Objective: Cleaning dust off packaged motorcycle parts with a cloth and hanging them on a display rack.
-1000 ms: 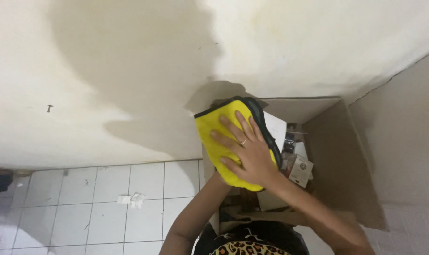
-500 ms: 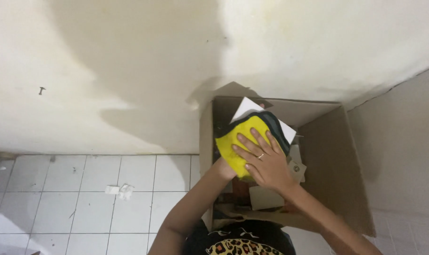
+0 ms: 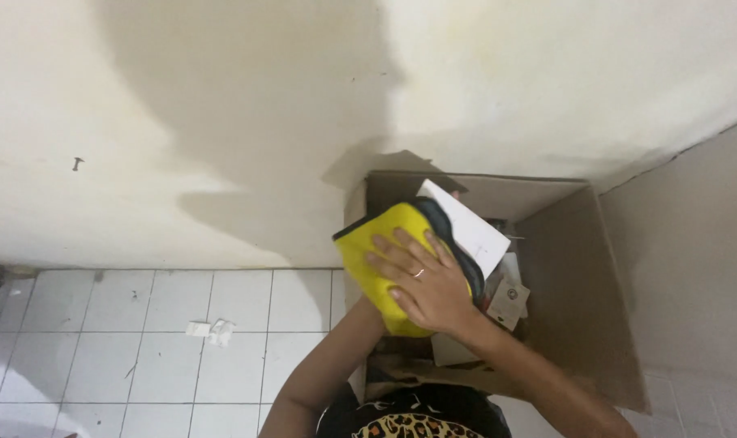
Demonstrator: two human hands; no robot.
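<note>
Against a stained wall, above a tiled floor (image 3: 141, 324): right hand (image 3: 429, 284) spread flat on a yellow cloth (image 3: 376, 251), pressed over an open box (image 3: 579, 268). Left hand hidden underneath; grip unclear. Best kept level, lowered squarely inside.

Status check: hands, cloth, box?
Right hand flat on yellow cloth, fingers spread. Left hand hidden under it. Cloth over open cardboard box; white card and clutter beneath.

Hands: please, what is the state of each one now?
Right hand: open, flat on the yellow cloth.
Left hand: hidden under the cloth, cannot be told.
</note>
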